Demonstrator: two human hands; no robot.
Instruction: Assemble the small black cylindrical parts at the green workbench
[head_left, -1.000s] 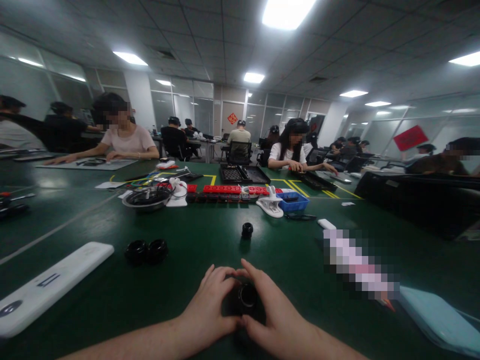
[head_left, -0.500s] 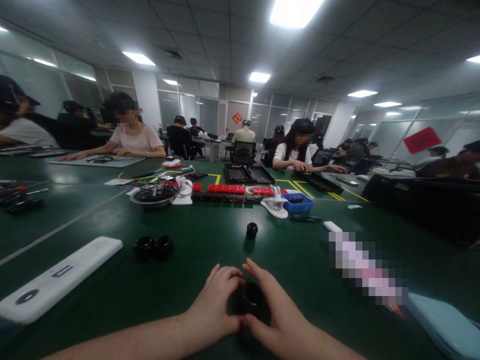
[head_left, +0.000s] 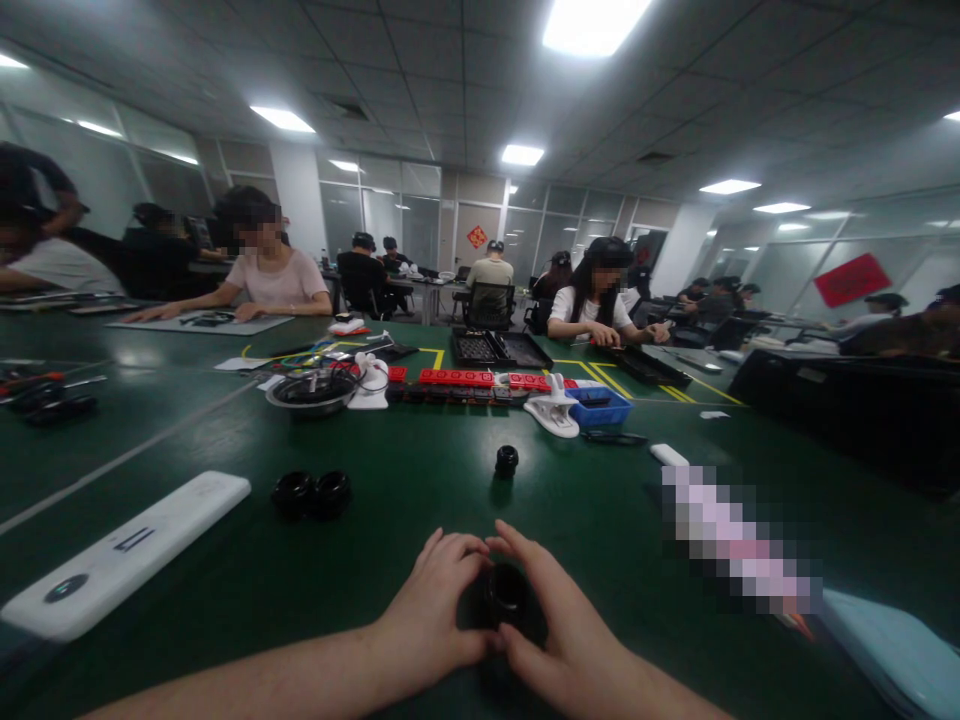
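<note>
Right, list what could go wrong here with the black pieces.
The left hand and right hand surround one piece, but whether they grip it is unclear; it might slip. The lone piece beyond looks round, so a bump could roll it.

Ahead of our left hand (head_left: 435, 600) we have open table (head_left: 420, 460); the lone black ring (head_left: 507, 462) stands before our right hand (head_left: 559, 605), paired black rings (head_left: 326, 500) (side by side) obstruct us leftward, and farther off a red strip (head_left: 456, 377) bars the way.
</note>
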